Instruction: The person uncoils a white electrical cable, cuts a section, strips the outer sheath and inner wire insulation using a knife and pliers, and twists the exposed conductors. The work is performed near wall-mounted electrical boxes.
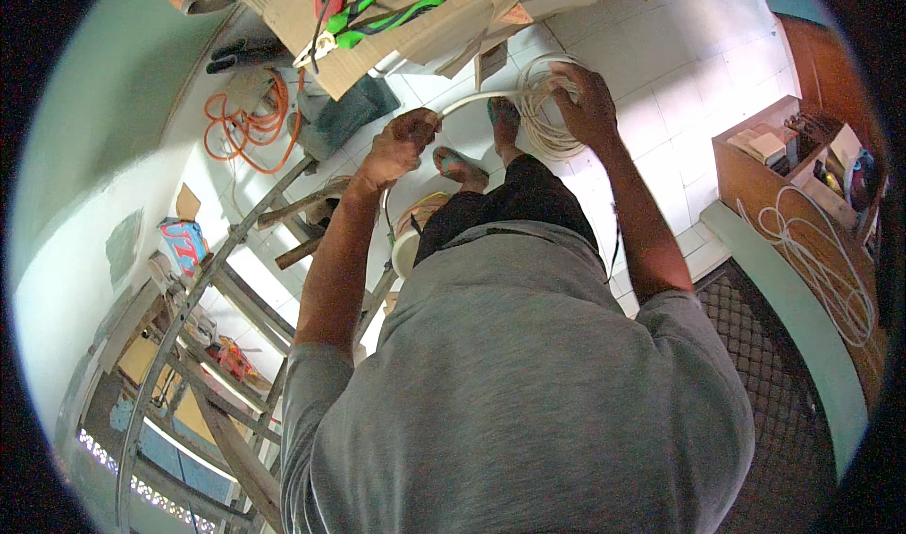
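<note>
In the head view, my right hand [590, 109] holds the side of the white cable coil [543, 138], its fingers curled over the upper loops. I think it is held so in order that the turns stay together. My left hand [406, 147] is closed narrowly on one strand that leaves the coil; between the two hands this strand makes a gentle arch, probably because they stand apart. Below the left hand a pale line hangs, but I cannot tell if it is the same cable. The coil is in front of me, above the white tiled floor [661, 109], near my feet.

Farther ahead, green-handled pliers [352, 40] lie on the cardboard [344, 76], perhaps to be easy to reach. An orange cord [298, 109] lies in loose loops at the left, and at the right a wooden box [755, 190] keeps small items together.
</note>
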Available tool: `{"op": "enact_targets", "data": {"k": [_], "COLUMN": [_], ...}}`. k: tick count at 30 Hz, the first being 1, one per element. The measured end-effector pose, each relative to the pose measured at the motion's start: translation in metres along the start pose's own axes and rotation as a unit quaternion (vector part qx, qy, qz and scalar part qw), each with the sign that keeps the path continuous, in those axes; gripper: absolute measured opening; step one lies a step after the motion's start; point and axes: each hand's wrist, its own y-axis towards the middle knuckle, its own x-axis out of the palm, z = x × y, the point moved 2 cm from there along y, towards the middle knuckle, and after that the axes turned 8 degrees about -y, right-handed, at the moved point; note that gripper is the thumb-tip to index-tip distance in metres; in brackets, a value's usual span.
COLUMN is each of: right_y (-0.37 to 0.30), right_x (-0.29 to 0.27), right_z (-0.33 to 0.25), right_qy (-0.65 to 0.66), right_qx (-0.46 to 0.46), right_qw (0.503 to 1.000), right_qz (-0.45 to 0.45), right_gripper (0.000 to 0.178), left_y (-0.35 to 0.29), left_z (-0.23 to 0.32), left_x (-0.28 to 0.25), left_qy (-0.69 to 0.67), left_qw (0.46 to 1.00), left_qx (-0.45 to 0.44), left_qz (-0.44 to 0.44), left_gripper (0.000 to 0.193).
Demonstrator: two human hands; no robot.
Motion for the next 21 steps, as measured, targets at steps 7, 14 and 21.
{"op": "enact_targets", "data": {"k": [7,14,21], "right_y": [0.019,0.021,0.019], "right_x": [0.043,0.057,0.055], "right_z": [0.046,0.059,0.047], "right_qy": [-0.009,0.048,0.081], "right_qx": [-0.194,-0.094,-0.075], "right_qw": [0.958,0.963,0.957], "right_qz": [-0.212,-0.246,-0.268], "right_gripper": [0.032,0.029,0.028], "left_y": [-0.022,-0.031,-0.031], "left_z": [-0.004,-0.011,-0.036], "left_x": [-0.005,-0.002,-0.003], "left_qy": [-0.123,-0.269,-0.251], "left_qw": [0.991,0.958,0.963], "left_qx": [0.034,-0.096,-0.093], "left_qz": [0.032,0.038,0.025], "left_gripper": [0.04,0.037,0.036]}}
